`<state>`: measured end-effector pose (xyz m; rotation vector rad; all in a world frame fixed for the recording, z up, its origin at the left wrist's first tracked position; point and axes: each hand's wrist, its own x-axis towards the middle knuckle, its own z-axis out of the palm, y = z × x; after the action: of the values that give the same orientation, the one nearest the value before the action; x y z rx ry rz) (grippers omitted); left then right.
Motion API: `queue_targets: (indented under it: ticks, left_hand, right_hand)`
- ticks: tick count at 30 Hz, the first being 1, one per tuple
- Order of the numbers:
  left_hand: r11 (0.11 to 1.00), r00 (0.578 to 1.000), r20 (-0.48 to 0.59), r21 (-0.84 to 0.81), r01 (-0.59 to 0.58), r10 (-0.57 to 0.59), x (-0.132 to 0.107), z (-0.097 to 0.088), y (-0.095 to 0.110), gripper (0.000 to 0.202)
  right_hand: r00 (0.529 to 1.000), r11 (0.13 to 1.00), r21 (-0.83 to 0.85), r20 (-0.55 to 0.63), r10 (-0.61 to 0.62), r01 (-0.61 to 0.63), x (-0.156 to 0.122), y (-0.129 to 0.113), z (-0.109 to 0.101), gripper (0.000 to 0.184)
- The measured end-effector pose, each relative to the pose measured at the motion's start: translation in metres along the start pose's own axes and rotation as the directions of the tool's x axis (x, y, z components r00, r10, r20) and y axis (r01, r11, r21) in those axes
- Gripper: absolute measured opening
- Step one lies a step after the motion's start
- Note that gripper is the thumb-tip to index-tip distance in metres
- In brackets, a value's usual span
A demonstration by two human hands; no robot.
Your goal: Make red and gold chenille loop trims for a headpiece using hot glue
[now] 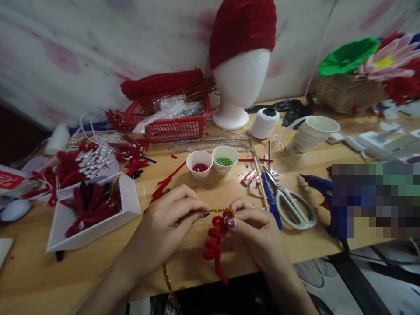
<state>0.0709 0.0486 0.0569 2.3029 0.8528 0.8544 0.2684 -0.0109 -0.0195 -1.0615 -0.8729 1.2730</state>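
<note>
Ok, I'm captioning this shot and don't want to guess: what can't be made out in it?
All in the head view:
Top of the red looped piece: covered by the right grip.
Whether the gold tinsel joins the strand hanging below: the left grip hides the stretch between.
Rear of the blue glue gun: masked by pixelation.
Print on the small packet: too small and blurred.

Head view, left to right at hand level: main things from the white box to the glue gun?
White box → left hand → red loops → right hand → scissors → glue gun.
</note>
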Motion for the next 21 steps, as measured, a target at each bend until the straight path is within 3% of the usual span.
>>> queue_targets:
  ticks: [8,12,16,21]
  left_hand:
    - [0.982,0.98,0.067,0.038,-0.188,0.185,0.025,-0.007,-0.007,0.016]
    - [0.96,0.959,0.074,0.038,-0.277,0.274,0.04,-0.004,-0.01,0.014]
    - [0.96,0.948,0.18,0.048,-0.276,0.263,0.039,0.0,-0.008,0.022]
    - [0.975,0.957,0.198,0.022,-0.221,0.213,0.032,-0.004,-0.003,0.021]
  right_hand:
    - [0.997,0.998,0.056,-0.071,0.004,0.0,0.003,0.001,-0.001,0.011]
    - [0.988,0.995,0.052,-0.138,-0.074,0.082,0.007,-0.002,-0.004,0.007]
    - [0.981,0.992,0.019,-0.15,-0.122,0.126,0.006,-0.005,-0.008,0.007]
    - [0.981,0.993,-0.009,-0.152,-0.118,0.118,0.0,-0.002,-0.007,0.008]
